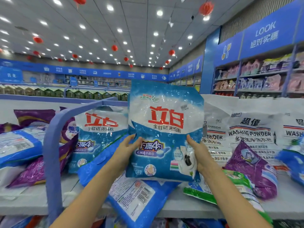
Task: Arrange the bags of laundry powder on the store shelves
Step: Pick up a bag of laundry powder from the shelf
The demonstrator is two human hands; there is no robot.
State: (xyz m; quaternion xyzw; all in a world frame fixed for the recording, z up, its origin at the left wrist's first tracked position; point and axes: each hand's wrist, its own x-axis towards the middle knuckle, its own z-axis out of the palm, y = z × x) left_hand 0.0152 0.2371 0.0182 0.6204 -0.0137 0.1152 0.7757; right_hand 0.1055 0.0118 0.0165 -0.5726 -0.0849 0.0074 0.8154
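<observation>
I hold a blue and white laundry powder bag (165, 122) with red characters upright in front of me. My left hand (125, 150) grips its lower left edge and my right hand (199, 153) grips its lower right edge. A matching blue bag (100, 134) stands on the grey shelf (36, 199) just to the left. Another blue bag (133, 196) lies face down beneath the held one. White washing powder bags (251, 130) stand upright at the right.
Purple bags lie at the left (34, 170) and at the right (253, 167). A green bag (236, 186) lies under my right forearm. A blue-grey divider rail (52, 145) arches over the shelf on the left. Stocked wall shelves (263, 78) stand at the far right.
</observation>
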